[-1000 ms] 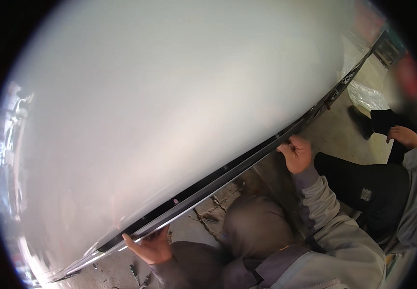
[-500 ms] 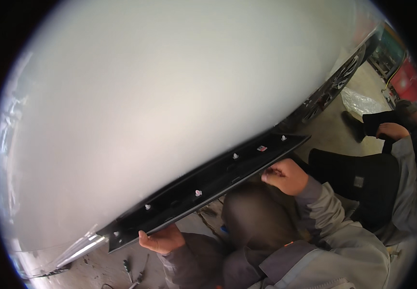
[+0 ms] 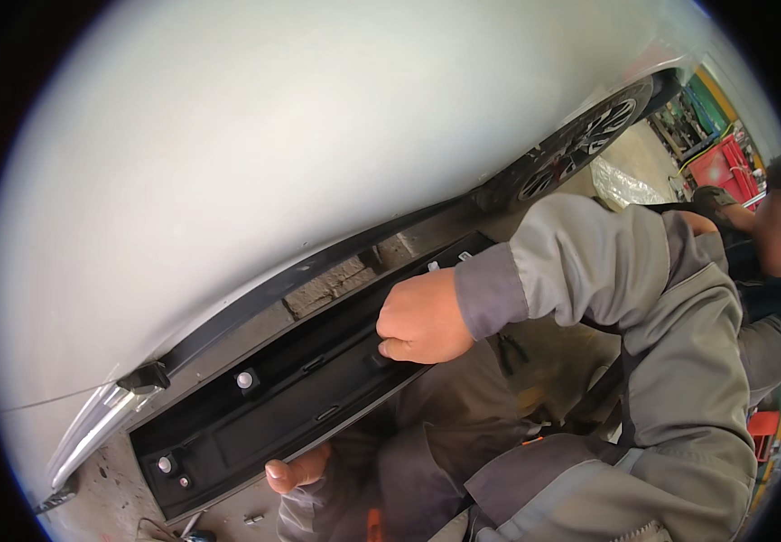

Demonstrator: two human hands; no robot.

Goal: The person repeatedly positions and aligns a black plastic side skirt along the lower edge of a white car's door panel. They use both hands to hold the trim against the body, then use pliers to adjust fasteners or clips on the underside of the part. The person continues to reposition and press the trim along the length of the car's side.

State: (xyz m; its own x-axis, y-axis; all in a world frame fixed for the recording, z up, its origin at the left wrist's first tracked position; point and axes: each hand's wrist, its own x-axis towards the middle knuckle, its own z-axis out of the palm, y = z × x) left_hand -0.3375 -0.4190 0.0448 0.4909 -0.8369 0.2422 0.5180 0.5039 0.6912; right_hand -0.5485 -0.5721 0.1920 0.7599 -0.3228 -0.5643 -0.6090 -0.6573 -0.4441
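A long black plastic trim panel [image 3: 305, 384] lies slantwise along the lower side of a pale car body, its hollow ribbed face up. White clips stand along it, among them a round-headed clip [image 3: 244, 380] and another clip [image 3: 165, 464] at the left end. My left hand [image 3: 300, 470] grips the near edge; its thumb shows and its fingers are hidden beneath the panel. Over the panel's right half, my right hand [image 3: 425, 318] is closed, fingertips curled down against the inner face. Whatever those fingers hold is hidden. One clip [image 3: 433, 266] shows just beyond this hand.
The car body [image 3: 300, 163] fills the upper view, with a wheel [image 3: 589, 135] at the far right. Bright trim [image 3: 92, 434] projects at lower left. Pliers [image 3: 510, 352] lie on the floor right of my hand. A person [image 3: 770, 226] is close by at right.
The panel has come away from the car side, lower and flatter, showing the sill behind it. My right hand has gone from its near edge to over its inner face.
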